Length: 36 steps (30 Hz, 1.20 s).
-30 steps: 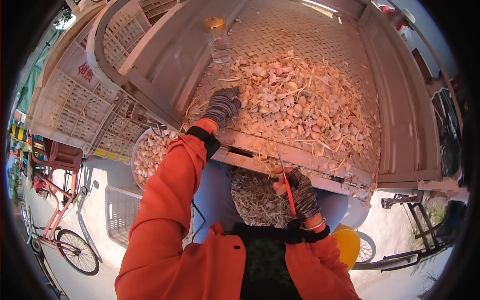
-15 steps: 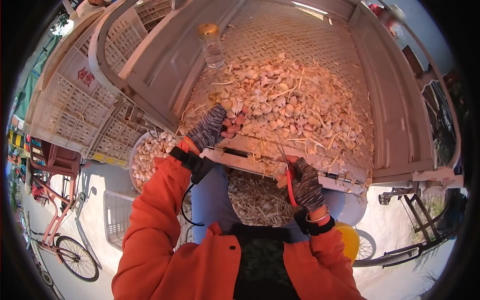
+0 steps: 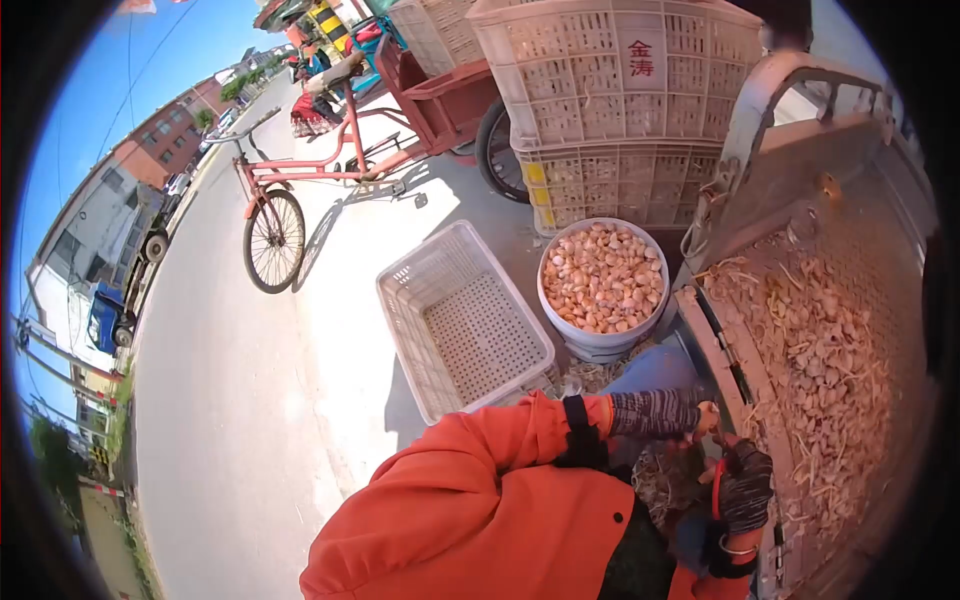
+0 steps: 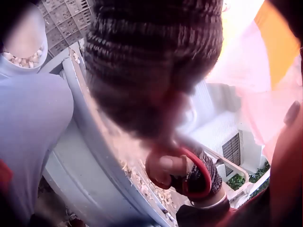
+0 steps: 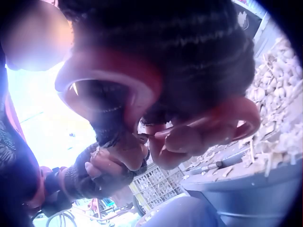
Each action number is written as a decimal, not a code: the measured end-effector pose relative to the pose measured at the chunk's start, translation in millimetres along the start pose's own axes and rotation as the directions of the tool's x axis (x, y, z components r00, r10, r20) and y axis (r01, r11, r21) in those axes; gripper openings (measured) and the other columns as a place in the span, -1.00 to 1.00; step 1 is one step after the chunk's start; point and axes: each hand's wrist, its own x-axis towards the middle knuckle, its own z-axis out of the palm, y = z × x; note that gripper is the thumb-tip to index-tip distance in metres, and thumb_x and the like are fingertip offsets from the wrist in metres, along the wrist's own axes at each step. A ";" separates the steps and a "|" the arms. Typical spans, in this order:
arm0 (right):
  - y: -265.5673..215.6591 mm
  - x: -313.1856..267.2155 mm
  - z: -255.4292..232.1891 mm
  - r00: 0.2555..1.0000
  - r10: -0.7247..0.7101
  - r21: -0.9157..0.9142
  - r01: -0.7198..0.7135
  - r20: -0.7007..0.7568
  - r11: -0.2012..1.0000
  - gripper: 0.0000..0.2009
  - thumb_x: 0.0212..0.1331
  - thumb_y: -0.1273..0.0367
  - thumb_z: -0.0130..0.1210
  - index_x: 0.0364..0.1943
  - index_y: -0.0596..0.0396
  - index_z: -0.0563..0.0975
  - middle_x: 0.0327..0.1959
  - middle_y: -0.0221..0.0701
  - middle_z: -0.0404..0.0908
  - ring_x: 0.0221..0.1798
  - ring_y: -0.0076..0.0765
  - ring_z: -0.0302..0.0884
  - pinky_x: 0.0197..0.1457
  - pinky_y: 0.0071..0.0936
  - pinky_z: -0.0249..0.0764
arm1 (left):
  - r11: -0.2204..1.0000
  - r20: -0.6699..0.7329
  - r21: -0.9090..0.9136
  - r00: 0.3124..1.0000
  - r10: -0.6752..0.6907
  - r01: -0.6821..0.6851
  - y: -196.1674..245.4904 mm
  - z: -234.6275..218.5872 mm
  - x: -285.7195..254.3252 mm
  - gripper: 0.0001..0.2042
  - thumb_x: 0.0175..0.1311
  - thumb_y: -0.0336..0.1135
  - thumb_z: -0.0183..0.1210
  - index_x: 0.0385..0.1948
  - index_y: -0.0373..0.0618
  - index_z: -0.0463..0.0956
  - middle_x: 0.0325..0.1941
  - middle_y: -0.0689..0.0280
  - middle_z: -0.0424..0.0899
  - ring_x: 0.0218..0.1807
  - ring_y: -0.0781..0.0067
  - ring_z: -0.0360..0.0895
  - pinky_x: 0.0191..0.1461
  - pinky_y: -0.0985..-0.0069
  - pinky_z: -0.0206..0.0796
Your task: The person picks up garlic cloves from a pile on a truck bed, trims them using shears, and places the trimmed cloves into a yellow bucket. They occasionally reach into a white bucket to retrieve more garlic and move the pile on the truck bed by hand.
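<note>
My right hand [image 3: 745,485], in a dark knitted fingerless glove, grips red-handled scissors [image 3: 718,480] at the edge of the truck bed. Both red loops show large in the right wrist view, with fingers through and around them. My left hand [image 3: 665,413], gloved alike, is right in front of the scissors, its bare fingertips bunched together by the blades. In the right wrist view a pale papery piece of garlic [image 5: 97,153] shows at the left fingers, mostly hidden by them. A heap of garlic and dry stalks [image 3: 825,370] lies on the truck bed beside both hands.
A white bucket [image 3: 590,345] full of garlic cloves stands left of the truck, near my knee. Beside it is a white plastic crate [image 3: 393,300]; stacked crates [image 3: 620,95] rise behind. A red cargo tricycle [image 3: 340,170] stands on the road. The metal bed edge [image 3: 745,400] borders my hands.
My left hand has come back from the garlic heap to the scissors in my right hand. The head view has swung left, bringing the road, crate and bucket into the middle.
</note>
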 end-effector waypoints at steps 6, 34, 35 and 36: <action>63.5 29.9 35.0 0.938 -0.097 -0.037 0.116 0.332 0.993 -0.65 0.05 0.55 0.11 0.00 0.27 0.47 -0.31 -0.30 0.57 -0.29 -0.47 0.53 -0.16 -0.45 0.47 | 0.453 -0.038 0.891 0.984 0.173 -0.045 -36.7 -18.7 -48.3 -0.63 0.24 -0.25 0.14 0.06 -0.06 0.32 -0.34 0.28 0.54 -0.38 0.55 0.48 -0.49 0.67 0.36; 18.8 -8.6 102.0 0.999 -0.025 0.465 0.039 -0.036 0.884 -0.65 0.12 0.42 0.15 0.04 0.11 0.47 -0.34 -0.51 0.51 -0.27 -0.58 0.44 -0.14 -0.56 0.39 | 0.845 -0.704 -0.038 0.614 0.356 -0.534 36.6 6.3 -143.4 -0.72 0.30 -0.29 0.09 -0.01 -0.13 0.38 -0.46 0.38 0.42 -0.56 0.67 0.34 -0.62 0.71 0.18; 27.2 -39.1 84.1 0.988 0.078 0.446 -0.012 -0.130 0.895 -0.65 0.13 0.41 0.15 0.04 0.10 0.47 -0.34 -0.52 0.50 -0.27 -0.59 0.43 -0.13 -0.57 0.38 | 0.854 -0.730 0.169 0.519 0.444 -0.493 70.2 2.4 -154.5 -0.74 0.27 -0.41 0.07 -0.01 -0.16 0.40 -0.42 0.34 0.45 -0.54 0.66 0.35 -0.60 0.69 0.19; 18.1 -66.2 64.7 0.961 0.167 0.432 -0.058 -0.219 0.900 -0.64 0.13 0.41 0.15 0.04 0.09 0.47 -0.34 -0.52 0.50 -0.27 -0.59 0.43 -0.13 -0.57 0.38 | 0.763 -0.665 0.288 0.453 0.594 -0.579 86.2 -15.7 -163.1 -0.70 0.25 -0.41 0.06 0.02 -0.20 0.37 -0.34 0.35 0.43 -0.47 0.68 0.34 -0.53 0.72 0.17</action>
